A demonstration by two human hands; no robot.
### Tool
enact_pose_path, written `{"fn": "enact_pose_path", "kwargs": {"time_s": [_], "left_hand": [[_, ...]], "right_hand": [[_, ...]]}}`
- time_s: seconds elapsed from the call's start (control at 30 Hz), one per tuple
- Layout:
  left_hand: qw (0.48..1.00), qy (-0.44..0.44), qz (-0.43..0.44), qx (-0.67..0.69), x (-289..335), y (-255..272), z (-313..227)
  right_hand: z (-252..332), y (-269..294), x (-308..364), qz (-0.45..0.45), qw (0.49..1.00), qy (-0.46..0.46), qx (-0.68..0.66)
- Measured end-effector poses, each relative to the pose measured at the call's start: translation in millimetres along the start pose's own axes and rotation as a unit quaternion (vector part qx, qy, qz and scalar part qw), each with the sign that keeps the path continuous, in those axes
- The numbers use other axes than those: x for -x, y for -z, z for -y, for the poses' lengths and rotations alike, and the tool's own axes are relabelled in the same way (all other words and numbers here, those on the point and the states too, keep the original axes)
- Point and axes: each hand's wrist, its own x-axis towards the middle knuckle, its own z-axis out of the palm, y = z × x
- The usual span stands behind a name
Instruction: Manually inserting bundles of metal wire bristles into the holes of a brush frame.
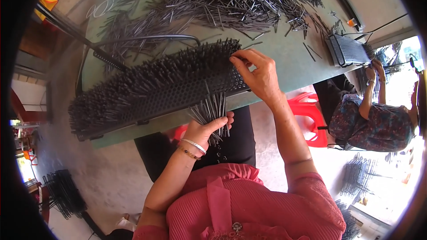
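My left hand is closed around a bundle of thin dark strips, fanned out above the thumb and poking out below it. Just beyond it a long black perforated rack lies slantwise along the table's near edge. Strips stand upright in dense rows over its far side, while bare holes show along its near side. At the rack's right end is my right hand, thumb and forefinger brought together by the last upright strips. Whatever is between those fingertips is too small to make out.
A large heap of loose dark strips covers the far part of the green table. Another person works at a similar rack on the right. A red plastic stool and bunches of black wire racks stand around.
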Motion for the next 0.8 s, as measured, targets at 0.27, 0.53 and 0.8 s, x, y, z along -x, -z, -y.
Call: {"fn": "enact_pose_path", "kwargs": {"time_s": [0.27, 0.53, 0.8], "left_hand": [[0.999, -0.005, 0.036, -0.019, -1, 2, 0], [0.996, 0.051, 0.002, 0.072, 3, -6, -6], [0.999, 0.031, 0.006, -0.011, 1, 3, 2]], "right_hand": [[-5, 0, 1, -0.020, 1.000, 0.006, -0.016], [-3, 1, -2, -0.007, 1.000, -0.022, -0.011], [-6, -4, 5, -0.022, 0.998, 0.028, 0.052]]}}
